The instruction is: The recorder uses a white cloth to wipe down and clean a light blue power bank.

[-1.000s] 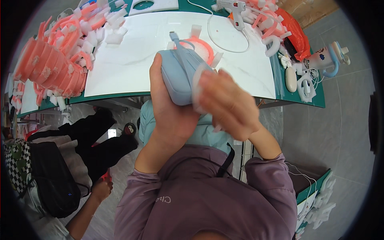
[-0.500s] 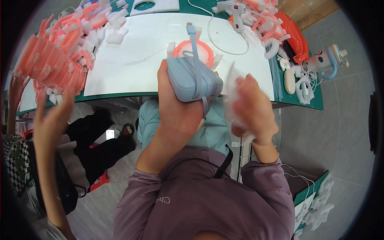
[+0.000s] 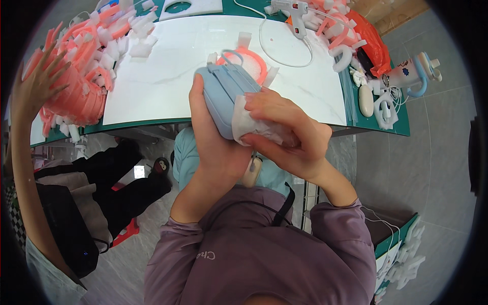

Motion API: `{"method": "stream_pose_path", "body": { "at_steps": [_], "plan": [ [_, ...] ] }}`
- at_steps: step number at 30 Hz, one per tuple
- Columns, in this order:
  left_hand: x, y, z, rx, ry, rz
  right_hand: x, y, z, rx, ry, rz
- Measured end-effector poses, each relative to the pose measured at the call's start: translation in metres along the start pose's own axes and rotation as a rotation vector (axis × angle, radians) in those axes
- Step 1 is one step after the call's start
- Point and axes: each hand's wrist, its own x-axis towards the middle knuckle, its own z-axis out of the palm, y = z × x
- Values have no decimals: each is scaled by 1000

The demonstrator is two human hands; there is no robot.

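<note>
My left hand (image 3: 221, 155) grips a light blue power bank (image 3: 218, 101) with rounded corners from underneath, its thumb along the left side. A light blue cable loop (image 3: 234, 55) sticks out at the far end. Over the near right part of the power bank, my right hand (image 3: 292, 124) presses a white tissue (image 3: 249, 124), pinched between thumb and fingers. Just beyond, a pink foam ring (image 3: 254, 63) with white foam pieces lies on the white board, partly hidden by the power bank. Below my hands, a small beige rounded object (image 3: 251, 174) shows over my lap.
At left, a co-worker's hand (image 3: 40, 84) reaches over a stack of pink foam (image 3: 76, 96). White foam scraps (image 3: 142, 46) lie beside it. A white glue gun (image 3: 296, 18), red plastic bag (image 3: 371, 43), beige mouse (image 3: 366, 100) and handled cup (image 3: 406, 73) are at right.
My right hand has moved left and brought the tissue onto the power bank. The power bank has tilted in my left hand. The co-worker's hand has risen to the foam stack.
</note>
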Motion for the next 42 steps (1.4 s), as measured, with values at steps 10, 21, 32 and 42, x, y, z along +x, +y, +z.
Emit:
{"method": "stream_pose_path", "body": {
  "at_steps": [10, 21, 32, 42],
  "plan": [
    [4, 1, 28, 420, 272, 4, -4, -10, -5, -136, -11, -17],
    [-12, -5, 4, 253, 124, -237, -3, -20, -6, -116, 128, 313],
    [-26, -6, -1, 675, -105, -213, 1, -10, 0, 84, 452, 332],
    [-27, -5, -10, 418, 23, -232, 0, 1, -4, 137, 137, 452]
  ]
}}
